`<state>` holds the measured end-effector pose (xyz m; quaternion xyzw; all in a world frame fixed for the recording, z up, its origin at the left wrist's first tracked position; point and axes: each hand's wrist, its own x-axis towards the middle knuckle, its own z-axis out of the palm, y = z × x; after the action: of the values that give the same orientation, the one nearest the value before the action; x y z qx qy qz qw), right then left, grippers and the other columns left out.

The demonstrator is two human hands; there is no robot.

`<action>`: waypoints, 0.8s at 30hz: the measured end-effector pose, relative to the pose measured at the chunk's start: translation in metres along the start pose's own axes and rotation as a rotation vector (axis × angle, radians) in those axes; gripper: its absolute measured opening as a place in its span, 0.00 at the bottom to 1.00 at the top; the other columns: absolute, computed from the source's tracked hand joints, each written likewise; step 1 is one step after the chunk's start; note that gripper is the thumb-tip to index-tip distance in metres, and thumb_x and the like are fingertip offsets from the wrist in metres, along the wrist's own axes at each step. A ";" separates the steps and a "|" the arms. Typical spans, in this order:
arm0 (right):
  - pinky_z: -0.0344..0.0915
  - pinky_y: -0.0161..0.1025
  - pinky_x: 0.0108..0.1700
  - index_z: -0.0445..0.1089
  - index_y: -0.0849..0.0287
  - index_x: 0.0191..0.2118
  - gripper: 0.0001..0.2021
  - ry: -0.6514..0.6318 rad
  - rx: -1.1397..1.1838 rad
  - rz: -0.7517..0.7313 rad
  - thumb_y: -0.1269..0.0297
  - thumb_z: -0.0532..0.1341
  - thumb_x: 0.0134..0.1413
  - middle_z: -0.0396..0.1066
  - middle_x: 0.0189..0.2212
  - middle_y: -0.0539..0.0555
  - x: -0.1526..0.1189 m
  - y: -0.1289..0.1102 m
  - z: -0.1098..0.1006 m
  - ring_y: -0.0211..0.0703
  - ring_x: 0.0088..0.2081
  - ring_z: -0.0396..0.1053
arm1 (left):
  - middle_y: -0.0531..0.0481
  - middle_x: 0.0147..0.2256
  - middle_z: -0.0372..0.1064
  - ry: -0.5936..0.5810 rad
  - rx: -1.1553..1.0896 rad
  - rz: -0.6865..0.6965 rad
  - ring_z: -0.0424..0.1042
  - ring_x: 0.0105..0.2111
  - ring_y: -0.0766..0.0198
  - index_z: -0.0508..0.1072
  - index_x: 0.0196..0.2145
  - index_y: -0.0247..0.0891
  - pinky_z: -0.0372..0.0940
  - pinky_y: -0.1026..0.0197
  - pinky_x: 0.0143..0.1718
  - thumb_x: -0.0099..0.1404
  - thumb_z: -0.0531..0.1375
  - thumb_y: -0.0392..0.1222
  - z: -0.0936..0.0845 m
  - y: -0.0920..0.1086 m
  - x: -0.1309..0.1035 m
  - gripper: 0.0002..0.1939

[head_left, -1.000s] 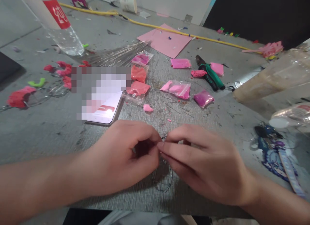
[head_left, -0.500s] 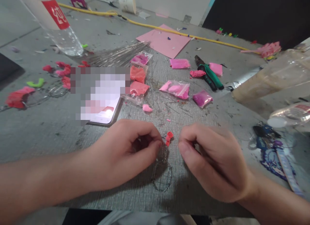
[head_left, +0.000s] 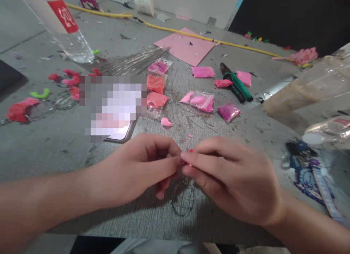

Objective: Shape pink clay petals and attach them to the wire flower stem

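Note:
My left hand (head_left: 153, 166) pinches the upper end of a twisted wire piece; its wire loop (head_left: 182, 201) hangs or lies just below the fingertips. From the right, my right hand (head_left: 229, 173) meets it, thumb and fingers closed on the small red clay (head_left: 191, 150) at the wire's top. The fingertips of both hands touch and hide most of the clay. A small pink clay lump (head_left: 166, 122) lies beyond my left hand, and a tiny pink bit (head_left: 190, 135) sits nearer the fingers.
Bagged pink clay (head_left: 198, 100), bagged orange clay (head_left: 155, 83), green-handled pliers (head_left: 236, 82) and a phone (head_left: 117, 115) lie beyond the hands. A water bottle (head_left: 65, 27) stands at the left, wires (head_left: 131, 62) behind. Keys (head_left: 298, 148) and bottles are at the right.
My right hand has moved left to meet my left hand and has closed on the red clay, now mostly covered. The lower fingers of my left hand have shifted and show beneath the thumb.

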<state>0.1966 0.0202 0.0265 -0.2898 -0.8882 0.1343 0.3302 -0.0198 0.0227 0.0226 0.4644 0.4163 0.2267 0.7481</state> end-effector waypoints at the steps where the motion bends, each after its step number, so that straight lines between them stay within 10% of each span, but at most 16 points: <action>1: 0.71 0.35 0.33 0.81 0.65 0.46 0.08 -0.012 -0.062 -0.025 0.69 0.65 0.66 0.80 0.36 0.58 -0.001 0.000 0.000 0.39 0.34 0.76 | 0.57 0.20 0.67 -0.013 -0.032 -0.025 0.68 0.18 0.74 0.74 0.28 0.35 0.67 0.74 0.21 0.70 0.61 0.38 0.000 0.000 0.000 0.12; 8: 0.74 0.41 0.35 0.78 0.66 0.54 0.14 -0.082 -0.081 -0.082 0.73 0.61 0.67 0.80 0.38 0.60 -0.003 0.003 0.003 0.44 0.36 0.76 | 0.57 0.21 0.68 -0.069 -0.161 -0.083 0.68 0.18 0.74 0.75 0.27 0.36 0.67 0.74 0.20 0.68 0.61 0.35 0.001 0.000 0.002 0.11; 16: 0.71 0.27 0.36 0.80 0.62 0.42 0.10 -0.106 0.435 0.227 0.69 0.75 0.54 0.78 0.35 0.50 0.006 0.006 0.000 0.30 0.33 0.74 | 0.58 0.21 0.69 -0.095 0.180 -0.066 0.69 0.20 0.73 0.74 0.31 0.36 0.66 0.72 0.23 0.66 0.61 0.37 0.000 -0.001 -0.002 0.06; 24: 0.66 0.27 0.27 0.77 0.59 0.32 0.12 -0.209 0.646 0.505 0.68 0.79 0.45 0.76 0.30 0.47 0.008 0.001 -0.003 0.31 0.28 0.69 | 0.56 0.22 0.72 -0.007 0.806 0.551 0.67 0.21 0.72 0.76 0.27 0.37 0.59 0.70 0.23 0.62 0.62 0.31 0.002 -0.009 -0.008 0.06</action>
<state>0.1945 0.0261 0.0319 -0.3647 -0.7304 0.5110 0.2691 -0.0231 0.0117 0.0184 0.8107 0.3299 0.2356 0.4224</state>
